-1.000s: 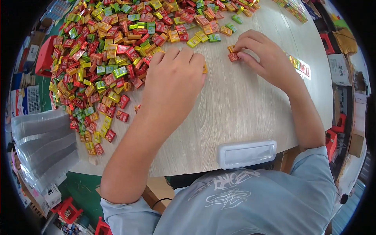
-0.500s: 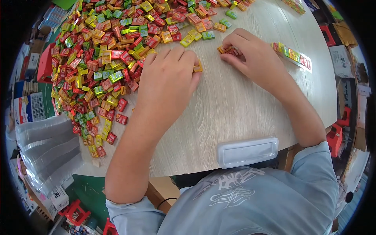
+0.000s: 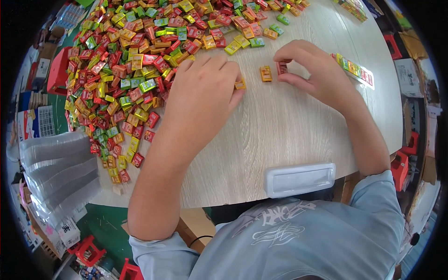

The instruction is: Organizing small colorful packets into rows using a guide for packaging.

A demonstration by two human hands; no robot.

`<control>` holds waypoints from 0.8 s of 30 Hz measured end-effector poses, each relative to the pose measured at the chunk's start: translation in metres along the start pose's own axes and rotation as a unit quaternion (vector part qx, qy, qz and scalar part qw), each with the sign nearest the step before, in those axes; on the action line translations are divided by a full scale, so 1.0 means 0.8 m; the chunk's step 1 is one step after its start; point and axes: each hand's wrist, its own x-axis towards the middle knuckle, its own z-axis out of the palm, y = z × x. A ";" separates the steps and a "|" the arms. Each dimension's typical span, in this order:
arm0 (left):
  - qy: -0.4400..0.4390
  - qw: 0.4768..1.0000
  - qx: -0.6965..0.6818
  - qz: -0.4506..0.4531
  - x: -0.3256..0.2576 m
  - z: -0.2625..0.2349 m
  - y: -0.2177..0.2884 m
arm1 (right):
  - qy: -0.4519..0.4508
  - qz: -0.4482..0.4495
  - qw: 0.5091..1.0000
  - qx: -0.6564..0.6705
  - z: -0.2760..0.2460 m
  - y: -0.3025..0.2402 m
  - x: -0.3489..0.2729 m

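A big heap of small shiny packs (image 3: pixel 135 60), wrapped in red, yellow, orange and green, covers the far left of the table. At the heap's right edge is my left hand (image 3: pixel 205 86), its fingers curled down around a small orange pack (image 3: pixel 240 84) that peeks out by the thumb. Farther right, my right hand (image 3: pixel 312 70) pinches a small red pack (image 3: pixel 282 68) between thumb and fingers. On the tabletop between both hands lies a single orange pack (image 3: pixel 266 73), touched by neither. Beyond my right wrist runs a straight row of mixed-colour packs (image 3: pixel 353 69).
A clear plastic tray (image 3: pixel 299 180) sits at the table's near edge, close to my body. Nested clear trays (image 3: pixel 58 172) stand at the left edge. Another row of packs (image 3: pixel 351 9) lies at the far right. Red stools (image 3: pixel 91 251) are on the floor.
My right hand has shifted right, leaving the orange pack on the table while the red one stays in its fingers. My left hand keeps nearly the same place; the view has moved slightly.
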 end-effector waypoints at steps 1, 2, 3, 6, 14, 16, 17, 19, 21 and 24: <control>0.003 1.000 0.002 -0.004 -0.002 -0.003 0.000 | 0.020 -0.002 1.000 0.019 -0.003 -0.004 0.001; 0.002 1.000 -0.002 0.005 -0.002 -0.003 0.001 | 0.040 -0.001 0.999 0.035 -0.005 -0.008 0.001; 0.001 1.000 -0.006 0.014 -0.003 -0.005 0.002 | 0.039 -0.002 0.999 0.032 -0.005 -0.012 0.005; -0.047 0.999 -0.025 -0.002 -0.004 -0.016 -0.001 | 0.016 -0.108 0.994 -0.022 0.013 -0.028 0.023; -0.038 0.999 -0.016 0.006 -0.008 -0.011 -0.001 | 0.117 -0.125 0.981 -0.089 0.023 -0.007 0.044; -0.032 0.999 -0.017 0.023 -0.005 -0.005 0.004 | 0.127 -0.089 0.980 -0.123 0.020 0.011 0.051; -0.056 0.998 -0.039 -0.002 -0.004 -0.004 0.006 | 0.127 -0.087 0.980 -0.124 0.022 0.016 0.051; -0.083 0.994 -0.063 -0.025 -0.003 -0.002 0.009 | 0.067 -0.033 0.991 -0.112 0.022 0.020 0.045; -0.066 0.996 -0.060 -0.012 -0.004 -0.001 0.007 | 0.045 -0.008 0.994 -0.104 0.015 0.017 0.035; -0.051 0.997 -0.051 -0.010 -0.003 0.002 0.004 | 0.009 0.046 0.997 -0.067 0.001 0.012 0.012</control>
